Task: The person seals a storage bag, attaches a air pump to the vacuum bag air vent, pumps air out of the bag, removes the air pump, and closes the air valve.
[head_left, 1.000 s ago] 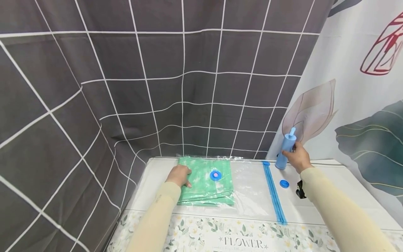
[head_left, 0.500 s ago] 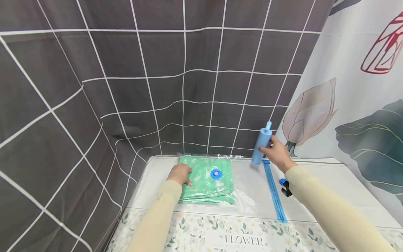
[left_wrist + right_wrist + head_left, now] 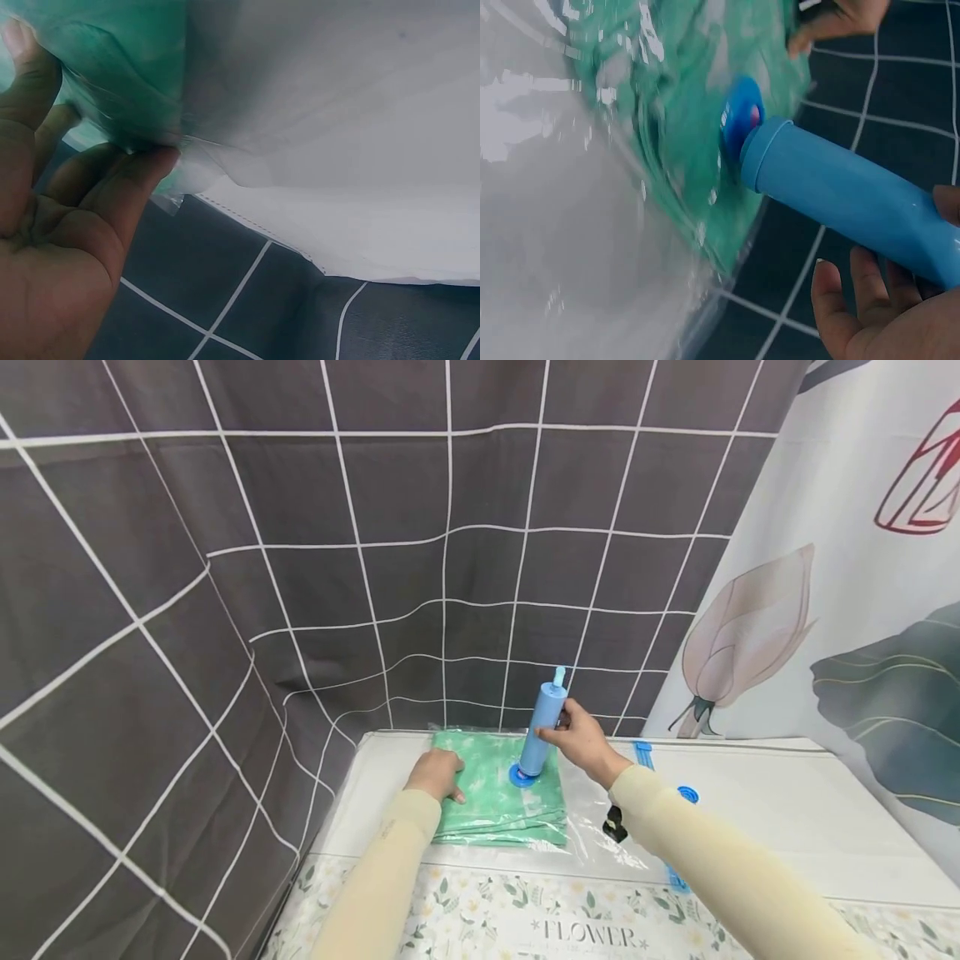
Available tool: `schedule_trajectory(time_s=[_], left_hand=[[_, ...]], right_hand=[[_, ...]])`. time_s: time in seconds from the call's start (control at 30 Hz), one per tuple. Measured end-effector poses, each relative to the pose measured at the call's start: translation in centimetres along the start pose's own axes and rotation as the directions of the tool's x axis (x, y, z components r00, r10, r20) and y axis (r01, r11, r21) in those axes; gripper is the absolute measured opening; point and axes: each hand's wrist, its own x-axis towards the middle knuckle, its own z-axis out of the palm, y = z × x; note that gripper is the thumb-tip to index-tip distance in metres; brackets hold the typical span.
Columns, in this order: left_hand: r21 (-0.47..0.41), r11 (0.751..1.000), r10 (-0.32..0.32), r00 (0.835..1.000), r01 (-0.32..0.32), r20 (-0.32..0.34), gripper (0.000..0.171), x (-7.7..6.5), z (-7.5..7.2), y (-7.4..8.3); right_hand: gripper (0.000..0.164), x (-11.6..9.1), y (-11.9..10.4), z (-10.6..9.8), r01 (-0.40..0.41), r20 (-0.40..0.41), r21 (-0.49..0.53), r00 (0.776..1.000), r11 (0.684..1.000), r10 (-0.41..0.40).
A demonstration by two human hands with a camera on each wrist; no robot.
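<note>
From my head, the widest and farthest-back view looks forward and down over both my left hand (image 3: 435, 775) and right hand (image 3: 588, 745), the white tabletop (image 3: 757, 818) and the dark curtain (image 3: 480, 568) behind it. My left wrist's camera sits close to that hand, facing the edge of the green cloth (image 3: 124, 67), with the curtain low in its turned view. My right wrist's looks from near along the blue pump (image 3: 840, 191) to the valve (image 3: 739, 112), sharing both, and my left hand, with the head view.
</note>
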Motion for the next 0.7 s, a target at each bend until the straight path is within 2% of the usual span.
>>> schedule_trajectory(time_s=[0.03, 0.1, 0.13, 0.27, 0.33, 0.37, 0.57, 0.63, 0.7], left_hand=[[0.004, 1.000, 0.004, 1.000, -0.004, -0.004, 0.082, -0.1, 0.1, 0.1], [-0.014, 1.000, -0.010, 1.000, 0.010, 0.009, 0.081, -1.1, -1.3, 1.2], [-0.008, 1.000, -0.004, 1.000, 0.004, 0.000, 0.080, -1.2, -1.4, 1.3], [-0.044, 0.998, -0.040, 0.998, 0.042, 0.040, 0.077, -3.3, -4.7, 3.7], [-0.045, 0.998, -0.041, 0.998, 0.043, 0.044, 0.076, -3.4, -5.0, 3.9], [-0.044, 0.998, -0.034, 0.999, 0.035, 0.038, 0.076, -3.4, -5.0, 3.8], [0.052, 0.998, 0.026, 0.999, -0.025, -0.024, 0.080, -0.8, -1.3, 0.8], [0.043, 0.999, -0.011, 1.000, 0.010, 0.012, 0.081, -1.0, -1.8, 1.4], [0.040, 0.999, -0.018, 1.000, 0.017, 0.008, 0.082, -0.7, -1.0, 1.1]], right_hand=[[0.061, 0.0, 0.0, 0.3, -0.001, 0.000, 0.000, 1.000, 1.000, 0.001], [0.061, 0.1, 0.0, 0.8, 0.005, 0.002, -0.004, 1.000, 1.000, -0.005], [0.060, 0.1, 0.0, 1.0, 0.009, 0.001, -0.009, 1.000, 1.000, -0.009], [0.059, 0.4, -0.1, 1.5, 0.040, 0.005, -0.049, 0.999, 0.998, -0.039], [0.059, 0.5, -0.3, 1.7, 0.060, 0.015, -0.065, 0.998, 0.996, -0.059], [0.058, 0.5, -0.4, 1.8, 0.064, 0.020, -0.069, 0.998, 0.996, -0.063], [0.055, 0.8, -0.8, 2.6, 0.086, 0.015, -0.134, 0.996, 0.987, -0.084], [0.056, 0.8, -0.8, 2.7, 0.087, 0.002, -0.152, 0.996, 0.984, -0.088], [0.058, 0.7, -0.9, 2.9, 0.074, -0.007, -0.156, 0.997, 0.985, -0.076]])
